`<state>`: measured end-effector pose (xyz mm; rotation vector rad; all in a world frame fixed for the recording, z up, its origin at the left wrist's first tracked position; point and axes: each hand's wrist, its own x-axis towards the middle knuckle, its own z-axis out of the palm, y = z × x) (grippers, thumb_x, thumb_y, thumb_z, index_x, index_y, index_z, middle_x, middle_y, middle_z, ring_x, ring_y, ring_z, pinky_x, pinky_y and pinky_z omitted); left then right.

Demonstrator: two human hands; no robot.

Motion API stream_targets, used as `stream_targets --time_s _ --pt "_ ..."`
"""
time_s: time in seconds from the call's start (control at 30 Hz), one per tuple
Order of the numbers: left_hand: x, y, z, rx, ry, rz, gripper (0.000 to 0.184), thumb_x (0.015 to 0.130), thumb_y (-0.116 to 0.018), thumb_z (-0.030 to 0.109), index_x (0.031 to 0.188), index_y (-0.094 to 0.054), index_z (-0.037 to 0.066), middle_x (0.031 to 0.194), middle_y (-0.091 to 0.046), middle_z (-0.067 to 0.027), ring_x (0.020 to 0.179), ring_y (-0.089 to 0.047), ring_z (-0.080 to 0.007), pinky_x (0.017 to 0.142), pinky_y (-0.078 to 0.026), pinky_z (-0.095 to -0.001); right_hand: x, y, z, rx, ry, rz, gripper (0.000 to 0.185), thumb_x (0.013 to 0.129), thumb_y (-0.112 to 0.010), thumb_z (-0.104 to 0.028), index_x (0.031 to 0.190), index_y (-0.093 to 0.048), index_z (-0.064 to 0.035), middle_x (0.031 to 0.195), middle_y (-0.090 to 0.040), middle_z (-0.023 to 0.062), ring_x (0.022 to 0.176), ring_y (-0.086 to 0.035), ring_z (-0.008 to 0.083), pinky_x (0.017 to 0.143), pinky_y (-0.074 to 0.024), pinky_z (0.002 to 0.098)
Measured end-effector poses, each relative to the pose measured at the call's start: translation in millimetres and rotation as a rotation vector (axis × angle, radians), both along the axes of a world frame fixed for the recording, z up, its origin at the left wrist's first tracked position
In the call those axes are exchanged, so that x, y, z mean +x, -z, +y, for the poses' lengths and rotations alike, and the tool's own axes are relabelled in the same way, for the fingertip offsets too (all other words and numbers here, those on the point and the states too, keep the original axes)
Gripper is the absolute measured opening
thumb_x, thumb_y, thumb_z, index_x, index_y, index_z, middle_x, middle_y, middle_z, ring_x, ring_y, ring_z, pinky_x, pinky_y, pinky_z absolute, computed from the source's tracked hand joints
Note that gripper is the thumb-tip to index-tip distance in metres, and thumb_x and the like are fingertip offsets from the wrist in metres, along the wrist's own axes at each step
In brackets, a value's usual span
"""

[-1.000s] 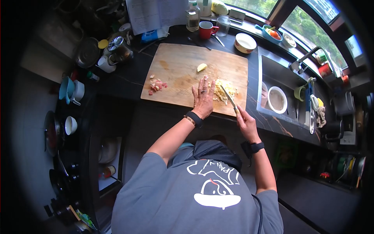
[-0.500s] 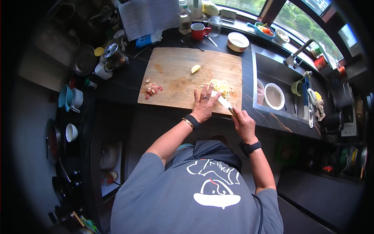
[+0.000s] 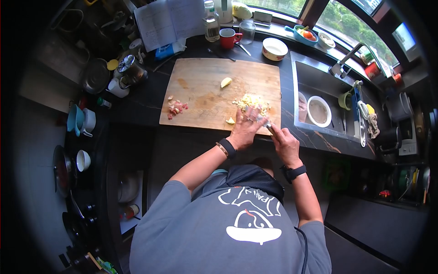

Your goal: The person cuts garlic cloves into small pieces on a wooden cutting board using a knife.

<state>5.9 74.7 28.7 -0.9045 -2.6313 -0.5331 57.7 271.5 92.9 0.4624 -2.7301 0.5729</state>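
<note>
My right hand is closed around the handle of a knife at the front right of the wooden cutting board. Over the blade lies my left hand, its fingers stretched out, slightly blurred and hiding most of the metal. Just beyond those fingers is a pile of finely chopped pale yellow bits. A small yellow chunk rests left of my left hand. Farther back sits a larger yellow wedge. Pinkish chopped pieces form a small heap at the board's left side.
To the right is a sink with a white bowl in it. Behind the board stand a red mug, a glass bottle and a patterned bowl. An open book leans at the back left.
My left hand has shifted right along the blade, toward my right hand. The small yellow chunk beside it now shows. The view has moved slightly; the knife stays in my right hand.
</note>
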Motion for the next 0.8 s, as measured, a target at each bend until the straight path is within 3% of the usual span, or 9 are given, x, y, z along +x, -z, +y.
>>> stream_targets --time_s 0.13,0.17,0.2,0.27,0.3,0.33,0.37,0.5,0.8 --pt "-18.4 -12.3 -13.4 0.092 -0.286 -0.212 0.068 0.08 -0.053 0.004 0.147 -0.043 0.012 0.16 -0.021 -0.016 0.149 -0.012 -0.0357 0.114 -0.004 -0.0649 3.8 -3.8 2.9 -0.038 -0.004 0.0 0.038 0.085 -0.071 -0.015 0.122 -0.063 -0.0172 0.084 -0.06 0.006 0.072 -0.064 0.0272 0.059 -0.0506 0.0394" --pt "-17.3 -18.7 -18.0 0.132 -0.333 -0.047 0.053 0.084 -0.057 0.004 0.136 -0.052 0.006 0.149 -0.037 -0.0188 0.141 -0.032 -0.0357 0.111 -0.026 -0.0588 3.1 -4.4 1.3 -0.037 -0.006 0.003 0.038 0.085 -0.071 -0.015 0.122 -0.063 -0.0172 0.084 -0.06 0.006 0.072 -0.064 0.0272 0.059 -0.0506 0.0394" --pt "-17.8 -17.5 -26.4 0.131 -0.335 -0.047 0.053 0.084 -0.057 0.004 0.136 -0.052 0.006 0.149 -0.037 -0.0188 0.141 -0.032 -0.0357 0.111 -0.026 -0.0588 3.3 -3.8 -2.0 -0.198 -0.003 -0.057 0.034 0.088 -0.068 -0.016 0.122 -0.062 -0.0151 0.084 -0.061 0.0085 0.073 -0.065 0.0297 0.06 -0.0503 0.0406" --pt "-18.0 -11.0 -47.9 0.61 -0.185 -0.154 0.03 0.086 -0.062 0.004 0.115 -0.063 0.004 0.124 -0.057 -0.0181 0.117 -0.056 -0.0331 0.098 -0.046 -0.0441 2.6 2.5 -5.7 -0.365 -0.005 -0.12 0.031 0.091 -0.066 -0.017 0.121 -0.061 -0.013 0.083 -0.063 0.0111 0.073 -0.065 0.0321 0.061 -0.05 0.0417" --pt "-14.9 -5.2 -57.8 0.536 -0.179 0.055 0.016 0.082 -0.073 0.003 0.096 -0.066 0.003 0.099 -0.064 -0.0144 0.095 -0.065 -0.0314 0.08 -0.054 -0.0348 1.4 11.6 -7.4 -0.431 -0.006 -0.332 0.028 0.094 -0.062 -0.019 0.121 -0.059 -0.0113 0.081 -0.063 0.0144 0.074 -0.065 0.0346 0.063 -0.0497 0.0432" --pt "-8.9 0.4 -67.1 0.53 -0.181 0.052 0.016 0.082 -0.073 0.003 0.096 -0.066 0.003 0.099 -0.064 -0.0144 0.095 -0.065 -0.0314 0.08 -0.054 -0.0348 0.5 19.0 -9.7 -0.495 -0.006 -0.548 0.027 0.097 -0.058 -0.022 0.121 -0.057 -0.0096 0.079 -0.064 0.0177 0.074 -0.065 0.0371 0.064 -0.0493 0.0446" --pt "0.4 6.3 -75.9 0.523 -0.171 0.028 0.014 0.081 -0.073 0.003 0.093 -0.066 0.003 0.098 -0.064 -0.0138 0.094 -0.065 -0.0312 0.08 -0.054 -0.0356 -0.3 26.2 -13.5 -0.457 -0.055 -0.57 0.027 0.101 -0.052 -0.024 0.122 -0.051 -0.007 0.076 -0.063 0.0226 0.075 -0.064 0.0416 0.067 -0.0488 0.0476" --pt "13.5 15.6 -91.0 0.464 -0.115 0.047 0.018 0.079 -0.075 0.003 0.095 -0.068 0.003 0.099 -0.066 -0.012 0.092 -0.065 -0.0302 0.08 -0.054 -0.036 0.2 41.5 -30.0 -0.416 -0.15 -0.595 0.029 0.102 -0.047 -0.023 0.124 -0.046 -0.0036 0.081 -0.063 0.0269 0.081 -0.063 0.0466 0.069 -0.0481 0.0507" --pt "6.6 21.6 -83.5 0.389 -0.106 0.054 0.018 0.08 -0.073 0.003 0.097 -0.069 0.005 0.1 -0.068 -0.0102 0.092 -0.065 -0.0286 0.08 -0.054 -0.0361 0.0 39.0 -31.4 -0.467 -0.09 -0.567 0.034 0.102 -0.048 -0.02 0.134 -0.047 -0.0081 0.088 -0.065 0.0264 0.083 -0.064 0.0445 0.07 -0.0491 0.0488"
